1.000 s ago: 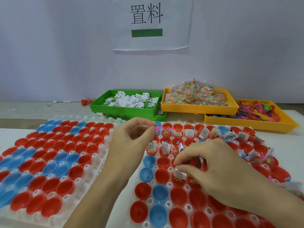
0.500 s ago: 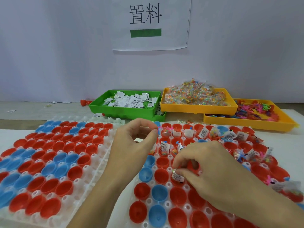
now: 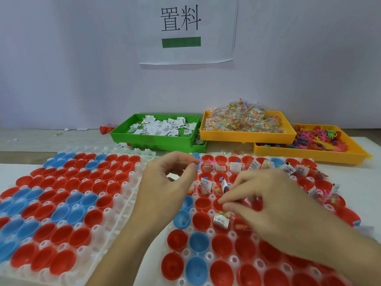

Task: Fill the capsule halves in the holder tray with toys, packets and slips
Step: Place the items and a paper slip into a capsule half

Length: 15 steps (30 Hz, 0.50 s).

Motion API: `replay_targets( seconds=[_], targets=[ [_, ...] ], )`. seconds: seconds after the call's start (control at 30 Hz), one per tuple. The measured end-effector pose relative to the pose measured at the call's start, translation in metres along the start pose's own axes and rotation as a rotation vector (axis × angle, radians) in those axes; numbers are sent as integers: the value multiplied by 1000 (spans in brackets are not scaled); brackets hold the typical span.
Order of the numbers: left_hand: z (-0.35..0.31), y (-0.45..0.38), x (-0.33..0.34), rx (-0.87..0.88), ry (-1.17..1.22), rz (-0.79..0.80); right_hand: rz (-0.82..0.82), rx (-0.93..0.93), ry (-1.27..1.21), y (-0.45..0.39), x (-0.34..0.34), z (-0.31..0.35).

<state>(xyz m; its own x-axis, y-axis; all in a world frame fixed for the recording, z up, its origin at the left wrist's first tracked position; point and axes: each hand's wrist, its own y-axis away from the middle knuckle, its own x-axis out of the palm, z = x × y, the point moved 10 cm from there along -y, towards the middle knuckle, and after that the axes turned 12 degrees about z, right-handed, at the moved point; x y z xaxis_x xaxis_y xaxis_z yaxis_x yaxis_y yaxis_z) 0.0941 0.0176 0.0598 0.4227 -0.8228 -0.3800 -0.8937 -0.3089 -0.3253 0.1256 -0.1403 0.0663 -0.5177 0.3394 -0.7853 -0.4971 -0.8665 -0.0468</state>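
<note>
Nearest the camera, at the bottom of the frame, two translucent white plastic holder trays lie side by side on a white table. The right-hand holder tray (image 3: 233,236) carries red and blue plastic capsule halves (image 3: 201,220), open side up. Those in its near rows hold nothing; those in its far rows hold printed white slips, clear packets and small coloured toys. One red half at lower centre holds a printed slip with a packet (image 3: 221,219); its print is too small to read.

The right hand (image 3: 266,201) reaches in from the lower right, fingers bent and gathered just above that filled half. It is blurred, so I cannot tell whether it pinches anything. The left hand (image 3: 167,188) comes up from the bottom centre between the two trays, thumb and forefinger curled toward each other near a small pink toy (image 3: 207,161) at the tray's far edge; whether they grip anything cannot be told.

The left-hand holder tray (image 3: 123,195) fills the lower left with unfilled red and blue halves.

Farther back, at centre, a green plastic bin (image 3: 152,140) holds white printed slips. To its right a yellow plastic bin (image 3: 247,139) is heaped with clear packets of coloured beads, and a second yellow bin (image 3: 309,154) at far right holds loose bright toys.

On the pale wall at upper centre hangs a white paper sign (image 3: 186,29) reading "置料" above a green bar.
</note>
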Motion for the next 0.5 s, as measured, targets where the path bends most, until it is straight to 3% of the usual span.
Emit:
replay_targets(
  seconds=[0.2, 0.33, 0.4, 0.5],
  targets=[
    [12, -2, -12, -14, 5, -70, -499, 74, 49, 30, -116, -63],
    [28, -3, -17, -69, 53, -133, -834, 236, -274, 64, -189, -173],
    [36, -4, -20, -84, 84, -158, -874, 371, -286, 67, -210, -218],
    [42, -6, -19, -92, 113, -158, -684, 542, -206, 45, -219, -253]
  ],
)
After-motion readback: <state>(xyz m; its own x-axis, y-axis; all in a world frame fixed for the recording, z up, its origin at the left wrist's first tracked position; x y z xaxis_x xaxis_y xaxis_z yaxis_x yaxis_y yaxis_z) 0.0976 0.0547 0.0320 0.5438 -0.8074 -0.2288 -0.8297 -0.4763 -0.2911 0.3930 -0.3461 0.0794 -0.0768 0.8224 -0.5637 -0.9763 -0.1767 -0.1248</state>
